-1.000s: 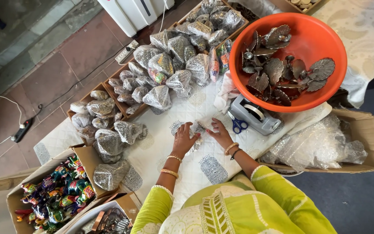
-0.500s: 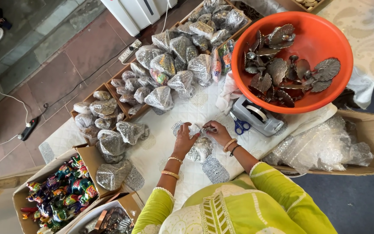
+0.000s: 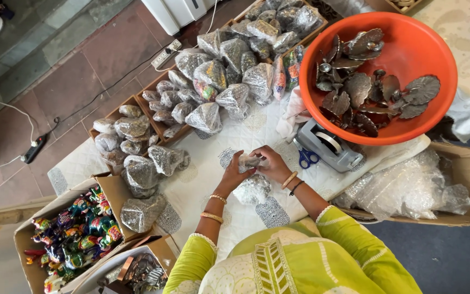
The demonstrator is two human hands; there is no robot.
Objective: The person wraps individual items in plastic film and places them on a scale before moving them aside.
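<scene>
Left hand point(image 3: 234, 175) and right hand point(image 3: 272, 164) pinch a small bubble-wrapped item point(image 3: 249, 161) between them above the white cloth point(image 3: 202, 179). Another wrapped bundle point(image 3: 252, 189) lies just beneath. The wrap, seemingly unsealed, could spring open if fingers loosen.

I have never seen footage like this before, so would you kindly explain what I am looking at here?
There is no machine: a person wears a camera on the head, looking straight down at their own hands. The left hand and right hand together hold a small bubble-wrapped bundle in their grip above a white patterned cloth. Another wrapped bundle lies just below. Nearby are a grey tape dispenser, blue-handled scissors, an orange basin of dark metal leaf-shaped pieces, a pile of wrapped packets, and a cardboard box of colourful figurines.
</scene>
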